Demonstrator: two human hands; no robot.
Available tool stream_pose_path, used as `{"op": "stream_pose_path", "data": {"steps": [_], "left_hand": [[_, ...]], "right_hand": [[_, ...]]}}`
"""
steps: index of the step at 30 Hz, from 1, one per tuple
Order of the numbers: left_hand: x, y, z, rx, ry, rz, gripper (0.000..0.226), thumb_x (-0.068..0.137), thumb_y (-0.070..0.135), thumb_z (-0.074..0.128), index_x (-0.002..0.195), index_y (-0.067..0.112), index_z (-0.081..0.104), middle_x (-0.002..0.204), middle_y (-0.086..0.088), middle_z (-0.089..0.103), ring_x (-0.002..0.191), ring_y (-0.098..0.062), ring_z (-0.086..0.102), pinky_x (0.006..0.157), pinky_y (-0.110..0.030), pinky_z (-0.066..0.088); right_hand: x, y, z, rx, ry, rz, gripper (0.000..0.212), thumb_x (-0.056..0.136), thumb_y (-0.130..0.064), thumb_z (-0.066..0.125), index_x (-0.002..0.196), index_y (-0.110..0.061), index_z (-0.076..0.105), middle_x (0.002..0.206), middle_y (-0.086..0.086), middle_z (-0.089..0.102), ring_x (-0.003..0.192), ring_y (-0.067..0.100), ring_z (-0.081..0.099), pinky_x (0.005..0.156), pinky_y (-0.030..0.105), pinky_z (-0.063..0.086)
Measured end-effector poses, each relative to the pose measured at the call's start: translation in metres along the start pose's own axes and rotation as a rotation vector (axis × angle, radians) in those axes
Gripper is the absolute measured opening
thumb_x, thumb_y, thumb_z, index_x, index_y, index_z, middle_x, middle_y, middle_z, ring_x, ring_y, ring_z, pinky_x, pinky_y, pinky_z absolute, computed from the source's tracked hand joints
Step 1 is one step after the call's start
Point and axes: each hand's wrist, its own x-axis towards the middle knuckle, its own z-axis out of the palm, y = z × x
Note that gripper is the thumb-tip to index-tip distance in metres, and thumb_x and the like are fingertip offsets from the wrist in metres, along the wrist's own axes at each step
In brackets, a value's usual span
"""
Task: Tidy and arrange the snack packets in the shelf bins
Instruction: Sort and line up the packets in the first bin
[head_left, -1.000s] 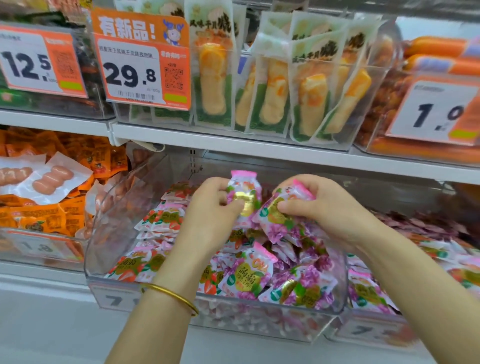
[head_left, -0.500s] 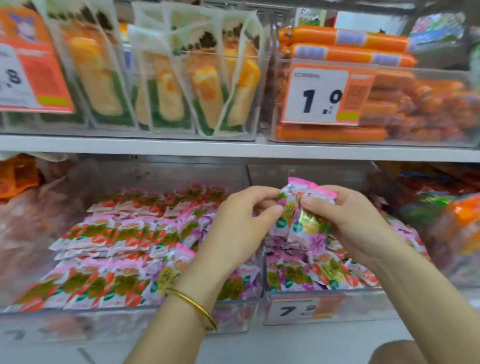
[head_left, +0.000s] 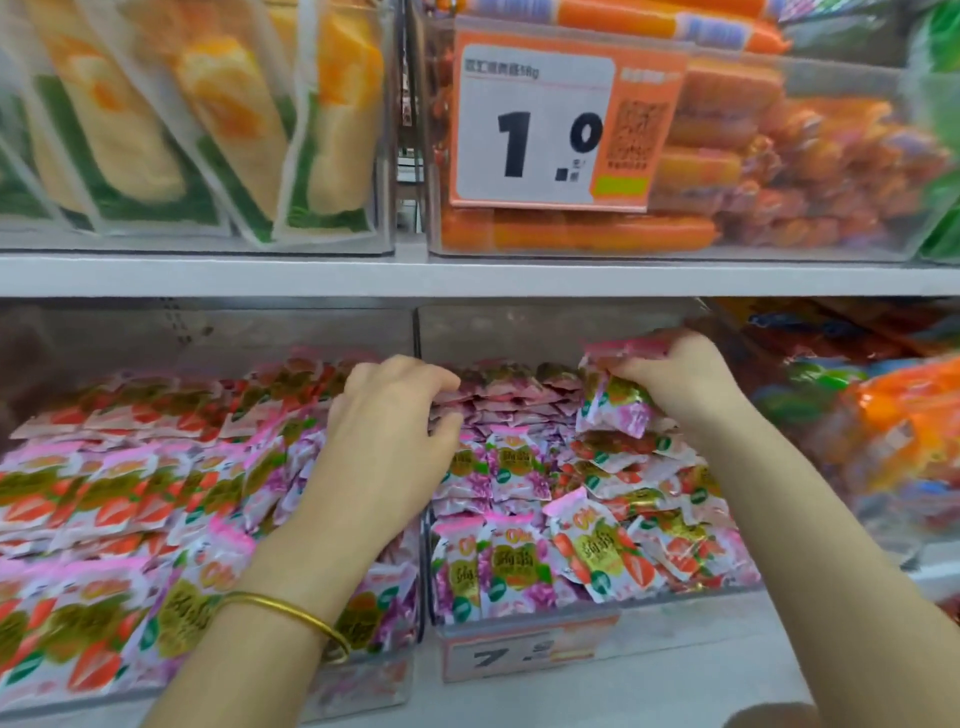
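Low in the frame, a gold bangle (head_left: 291, 616) sits on the left wrist, and a price label (head_left: 524, 656) hangs at the front of the right bin (head_left: 545, 332). Snack packets (head_left: 519, 561) fill this bin and the left bin (head_left: 234, 332) beside it. At the centre, the left hand (head_left: 387, 436) lies with bent fingers over the rear stack near the divider; I cannot tell if it grasps. Right of centre, the right hand (head_left: 680, 376) grasps a few pink packets (head_left: 615, 402) above the right bin. Farther, on the upper shelf, lie orange sausages (head_left: 727, 156).
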Motion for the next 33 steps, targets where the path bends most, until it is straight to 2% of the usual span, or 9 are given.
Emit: {"op": "stream_pose_path", "data": {"steps": [5,10,15,17,20,23,27,31,33], "left_hand": [[0.006,0.002,0.004,0.036,-0.008,-0.022,0.031,0.089,0.025,0.051,0.119,0.025,0.059,0.121,0.004,0.057,0.116,-0.024,0.042,0.101,-0.038,0.034],[0.007,0.002,0.006,0.037,-0.002,-0.030,0.030,0.091,0.025,0.050,0.120,0.025,0.059,0.121,0.004,0.057,0.117,-0.024,0.040,0.100,-0.035,0.032],[0.006,0.002,0.006,0.017,0.008,-0.014,0.031,0.091,0.024,0.050,0.120,0.025,0.059,0.120,0.004,0.057,0.116,-0.022,0.037,0.098,-0.030,0.029],[0.006,0.002,0.006,0.003,0.009,-0.013,0.031,0.091,0.023,0.050,0.121,0.025,0.059,0.119,0.004,0.056,0.114,-0.022,0.036,0.096,-0.029,0.029],[0.005,0.001,0.006,-0.007,0.012,-0.014,0.031,0.091,0.022,0.049,0.120,0.024,0.059,0.118,0.003,0.056,0.114,-0.021,0.034,0.094,-0.028,0.028],[0.003,0.002,0.005,-0.016,0.011,-0.014,0.030,0.092,0.021,0.048,0.119,0.023,0.060,0.118,0.004,0.056,0.114,-0.021,0.034,0.095,-0.028,0.027],[0.003,0.002,0.005,-0.015,0.017,-0.007,0.029,0.092,0.020,0.048,0.119,0.023,0.060,0.117,0.003,0.056,0.114,-0.021,0.035,0.095,-0.028,0.028],[0.002,0.003,0.006,-0.020,0.016,-0.002,0.029,0.091,0.019,0.049,0.117,0.022,0.061,0.116,0.002,0.056,0.114,-0.021,0.035,0.095,-0.028,0.029],[0.002,0.003,0.005,-0.024,0.020,-0.008,0.029,0.092,0.019,0.048,0.118,0.022,0.061,0.117,0.003,0.056,0.114,-0.020,0.033,0.094,-0.028,0.028]], "right_hand": [[0.034,-0.020,0.030,0.226,-0.159,0.215,0.015,0.084,-0.007,0.068,0.095,0.003,0.068,0.100,0.021,0.069,0.054,0.016,0.066,0.055,0.031,0.057],[0.050,-0.029,0.041,-0.353,-0.142,0.074,0.041,0.086,-0.033,0.064,0.112,-0.001,0.064,0.114,0.014,0.066,0.100,0.028,0.064,0.091,0.037,0.051],[0.057,-0.019,0.019,-0.192,-0.136,0.168,0.030,0.089,-0.020,0.062,0.114,-0.004,0.062,0.100,0.009,0.064,0.080,0.021,0.061,0.068,0.027,0.055],[0.060,-0.019,0.018,-0.376,-0.158,0.074,0.035,0.090,-0.025,0.060,0.113,0.001,0.062,0.099,0.011,0.064,0.086,0.024,0.062,0.078,0.029,0.054],[0.061,-0.014,0.027,-0.614,-0.113,-0.058,0.050,0.086,-0.035,0.064,0.125,-0.005,0.055,0.128,0.013,0.057,0.117,0.030,0.053,0.099,0.038,0.044],[0.058,-0.009,0.030,-0.762,0.003,-0.164,0.037,0.090,-0.033,0.059,0.119,-0.011,0.059,0.124,0.012,0.059,0.117,0.031,0.051,0.095,0.039,0.047],[0.035,0.000,0.021,-0.781,-0.291,-0.336,0.027,0.097,-0.019,0.045,0.113,-0.008,0.065,0.119,0.011,0.064,0.106,0.030,0.058,0.089,0.033,0.048],[0.004,0.004,0.000,-0.616,-0.117,-0.389,0.022,0.089,-0.010,0.054,0.101,-0.018,0.071,0.106,0.001,0.070,0.099,0.021,0.064,0.091,0.033,0.049],[-0.017,0.003,0.000,-0.747,-0.247,-0.421,0.014,0.087,-0.021,0.060,0.095,-0.022,0.071,0.095,-0.003,0.069,0.095,0.018,0.063,0.081,0.029,0.048]]}}
